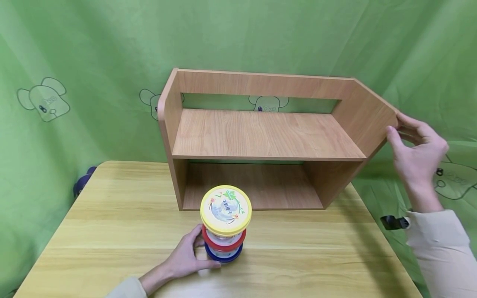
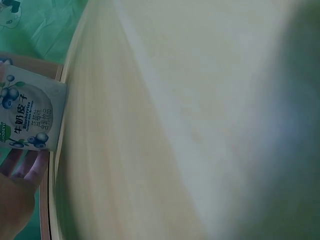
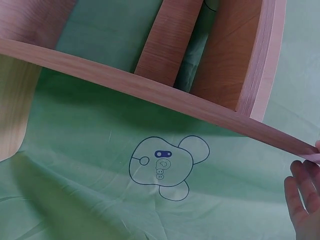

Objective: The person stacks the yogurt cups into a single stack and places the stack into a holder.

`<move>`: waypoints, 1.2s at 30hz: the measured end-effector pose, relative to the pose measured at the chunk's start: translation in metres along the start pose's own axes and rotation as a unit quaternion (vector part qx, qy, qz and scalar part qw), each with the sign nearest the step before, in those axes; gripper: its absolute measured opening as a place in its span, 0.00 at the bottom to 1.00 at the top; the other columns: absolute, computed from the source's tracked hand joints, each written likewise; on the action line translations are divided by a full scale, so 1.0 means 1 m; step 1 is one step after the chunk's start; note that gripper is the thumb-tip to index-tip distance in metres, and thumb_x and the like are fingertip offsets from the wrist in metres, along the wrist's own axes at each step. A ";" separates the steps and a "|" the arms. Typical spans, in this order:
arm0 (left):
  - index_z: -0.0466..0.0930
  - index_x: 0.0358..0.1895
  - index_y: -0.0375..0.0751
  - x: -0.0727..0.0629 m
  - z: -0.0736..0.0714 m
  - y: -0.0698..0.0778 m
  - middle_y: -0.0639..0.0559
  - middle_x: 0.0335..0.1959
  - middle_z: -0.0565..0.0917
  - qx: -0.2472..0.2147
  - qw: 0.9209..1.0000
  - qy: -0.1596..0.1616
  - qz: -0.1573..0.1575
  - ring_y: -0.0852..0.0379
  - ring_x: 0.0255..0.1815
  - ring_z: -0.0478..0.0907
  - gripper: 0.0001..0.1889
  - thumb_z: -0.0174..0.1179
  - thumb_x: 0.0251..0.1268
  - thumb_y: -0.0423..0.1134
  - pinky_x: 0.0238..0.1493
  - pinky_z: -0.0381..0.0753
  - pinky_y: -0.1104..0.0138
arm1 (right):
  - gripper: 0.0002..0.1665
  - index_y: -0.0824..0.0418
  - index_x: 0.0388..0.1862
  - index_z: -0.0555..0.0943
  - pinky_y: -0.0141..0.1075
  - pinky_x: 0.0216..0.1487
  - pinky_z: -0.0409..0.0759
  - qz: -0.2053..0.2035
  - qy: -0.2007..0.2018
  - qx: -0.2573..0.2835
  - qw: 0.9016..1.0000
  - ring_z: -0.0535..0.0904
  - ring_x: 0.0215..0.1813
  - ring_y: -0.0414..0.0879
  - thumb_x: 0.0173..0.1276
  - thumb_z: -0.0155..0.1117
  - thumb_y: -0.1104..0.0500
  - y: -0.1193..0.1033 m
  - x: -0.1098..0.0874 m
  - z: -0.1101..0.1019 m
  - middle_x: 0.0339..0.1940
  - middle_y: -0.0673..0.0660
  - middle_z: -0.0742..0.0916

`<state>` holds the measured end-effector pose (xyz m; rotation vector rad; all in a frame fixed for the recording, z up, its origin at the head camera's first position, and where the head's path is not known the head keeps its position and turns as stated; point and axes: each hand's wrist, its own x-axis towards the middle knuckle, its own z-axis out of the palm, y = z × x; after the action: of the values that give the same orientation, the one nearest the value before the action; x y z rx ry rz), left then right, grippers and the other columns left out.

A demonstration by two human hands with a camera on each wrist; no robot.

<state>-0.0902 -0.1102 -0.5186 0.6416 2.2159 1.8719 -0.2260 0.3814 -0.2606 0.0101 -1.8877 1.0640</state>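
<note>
A stack of lidded tubs stands on the table in front of the shelf: a yellow-lidded tub [image 1: 226, 210] on top, a red-lidded tub [image 1: 224, 242] under it, and a blue-lidded tub [image 1: 223, 257] lowest. My left hand [image 1: 185, 255] grips the stack low down, its thumb in front and its fingers on the far left side. One blueberry-printed tub [image 2: 32, 110] shows in the left wrist view. At the right, my right hand [image 1: 419, 151] pinches the front edge of the side panel of a two-tier wooden shelf [image 1: 268, 134], thumb inside, fingers outside.
The wooden table [image 1: 130, 207] extends around the shelf's base. Behind hangs a green curtain [image 1: 112, 41] with printed cartoon heads. A small black object [image 1: 391, 222] sits by the right sleeve, and something purple [image 1: 84, 181] lies beyond the table's left edge.
</note>
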 end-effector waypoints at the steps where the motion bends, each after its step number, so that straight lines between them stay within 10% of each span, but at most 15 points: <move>1: 0.68 0.73 0.51 0.000 0.000 0.000 0.50 0.66 0.82 0.000 1.000 0.000 -0.001 0.58 0.61 0.86 0.46 0.84 0.50 0.43 0.69 0.81 0.70 | 0.18 0.57 0.56 0.89 0.16 0.49 0.82 0.001 0.001 0.001 1.000 0.86 0.41 0.24 0.67 0.73 0.64 0.000 0.000 0.000 0.41 0.29 0.90; 36: 0.66 0.77 0.53 0.005 -0.009 0.015 0.51 0.70 0.79 -0.006 0.999 0.032 0.010 0.61 0.69 0.78 0.50 0.84 0.49 0.39 0.68 0.84 0.65 | 0.18 0.59 0.55 0.89 0.16 0.47 0.84 0.014 -0.006 0.027 1.000 0.87 0.42 0.27 0.66 0.73 0.66 0.000 0.002 -0.001 0.45 0.36 0.93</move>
<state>-0.0952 -0.1137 -0.5013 0.6120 2.2429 1.9401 -0.2264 0.3824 -0.2589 0.0220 -1.8746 1.1368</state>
